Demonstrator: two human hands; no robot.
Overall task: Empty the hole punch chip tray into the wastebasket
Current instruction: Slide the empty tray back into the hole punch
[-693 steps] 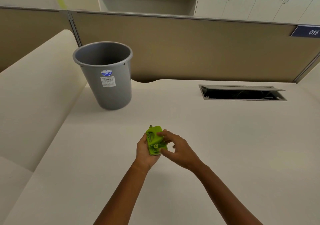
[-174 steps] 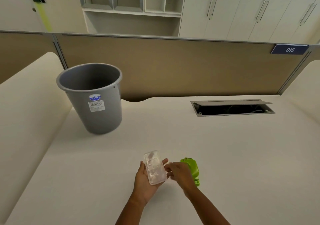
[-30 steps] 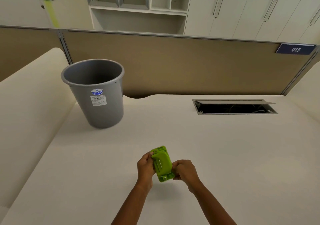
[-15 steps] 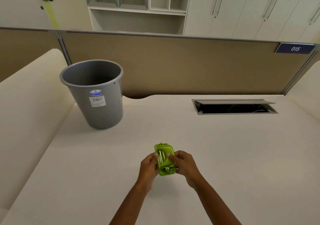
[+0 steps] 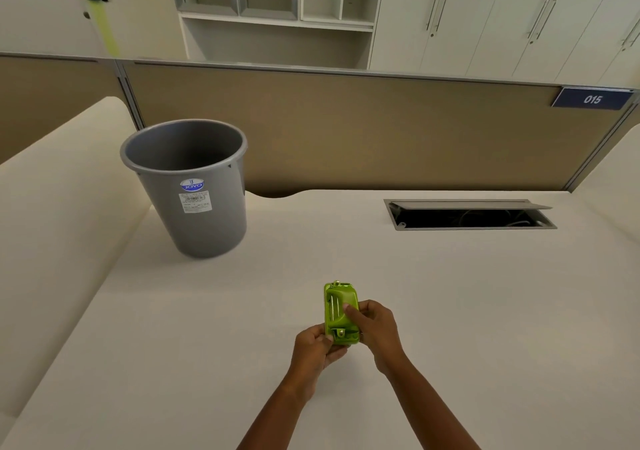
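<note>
The small lime-green plastic hole punch [image 5: 340,313] is held low over the cream desk surface [image 5: 450,311], well apart from the grey plastic wastebasket [image 5: 194,189]. The left hand [image 5: 317,347] pinches its near end while the right hand [image 5: 372,325] clasps its side, thumb across the top, apparently bracing it. No chip tray shows separately; whether it is fitted cannot be told.

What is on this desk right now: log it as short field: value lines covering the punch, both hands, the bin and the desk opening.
hole punch: green, held above the desk
left hand: grips the punch's near end
right hand: on the punch's right side, thumb across its top
wastebasket: grey, upright, far left of the desk, away from both hands
wastebasket contents: bottom not visible
cable hatch: open, far right of the desk
desk: cream surface
</note>
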